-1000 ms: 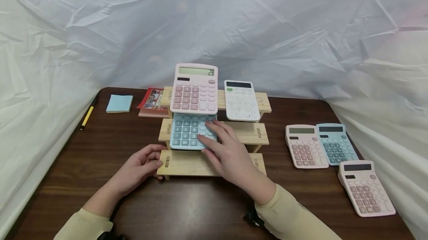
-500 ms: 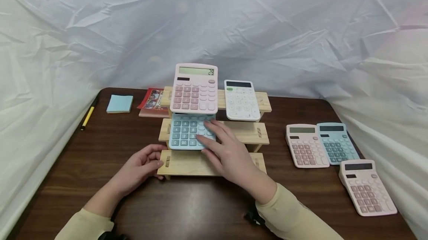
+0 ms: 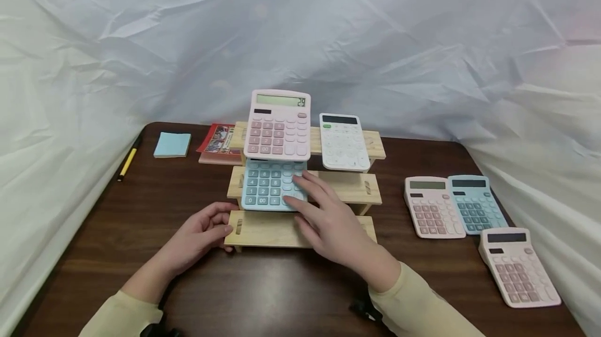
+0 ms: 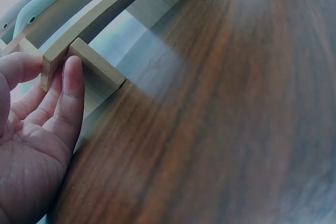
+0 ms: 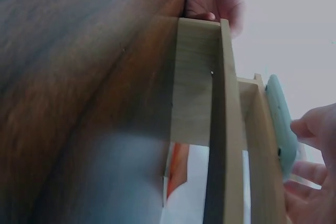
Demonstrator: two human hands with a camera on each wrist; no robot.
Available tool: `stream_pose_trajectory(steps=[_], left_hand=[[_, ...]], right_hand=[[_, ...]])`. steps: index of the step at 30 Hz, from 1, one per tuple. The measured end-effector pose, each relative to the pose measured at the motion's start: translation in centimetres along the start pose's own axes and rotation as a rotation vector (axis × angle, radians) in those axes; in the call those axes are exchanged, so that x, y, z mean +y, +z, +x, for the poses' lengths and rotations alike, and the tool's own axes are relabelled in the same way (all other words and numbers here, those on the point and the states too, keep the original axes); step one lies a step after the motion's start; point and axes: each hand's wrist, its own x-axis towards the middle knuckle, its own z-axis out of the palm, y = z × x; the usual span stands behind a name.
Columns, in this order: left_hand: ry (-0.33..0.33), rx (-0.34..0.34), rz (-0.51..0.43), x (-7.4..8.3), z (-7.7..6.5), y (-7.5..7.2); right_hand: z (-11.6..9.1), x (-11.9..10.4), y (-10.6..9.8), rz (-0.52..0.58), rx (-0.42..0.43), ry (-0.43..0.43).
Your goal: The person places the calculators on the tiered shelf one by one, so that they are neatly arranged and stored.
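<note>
– Crinkled white sheeting (image 3: 211, 39) all round, dark wood-grain table (image 3: 272, 295) below. What's on it?

– 3-tier wooden stand (image 3: 375, 145), approx. ctr. Blue calculator (image 3: 264, 185) on mid tier (image 3: 347, 185), L side, partly under a pink calculator (image 3: 278, 127) reading 29.

– Hands?

– L hand (image 3: 194, 235) pinches bottom tier (image 3: 265, 233) at its L end, thumb atop, fingers under. R hand (image 3: 335, 222) loosely spread, fingertips on blue one's R-side keys, no grip.

– How'd blue handle?

– Prob. light, stiff, bit slick; screen likely fragile. Best held by long sides, off the keys.

– Edges, room?

– Pink overhangs its top; bottom edge juts past mid tier's front. Board runs on to R, so most room's prob. that way.
</note>
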Motion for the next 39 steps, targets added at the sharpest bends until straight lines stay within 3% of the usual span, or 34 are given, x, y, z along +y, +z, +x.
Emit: stream_pose_trajectory(steps=[7,16,26,30,35,39], left_hand=[[0.032,-0.035,0.012,-0.1,0.3,0.3],[0.031,-0.020,0.013,0.3,0.4,0.3],[-0.001,-0.013,0.018,-0.2,-0.1,0.3],[0.016,-0.014,0.014,-0.2,0.0,0.2],[0.037,-0.026,0.003,-0.1,0.1,0.0],[0.036,-0.024,0.006,0.0,0.1,0.0]], right_hand=[[-2.1,0.4,-2.1,0.033,0.019,-0.021],[-4.2,2.1,-4.8,0.001,0.078,-0.031],[-6.4,5.2,-7.7,-0.005,0.121,0.068],[-7.1,7.0,-9.6,-0.086,0.081,0.188],[-8.4,9.7,-10.8,-0.230,0.013,0.460],[-9.2,11.6,-11.0,-0.256,-0.183,0.748]])
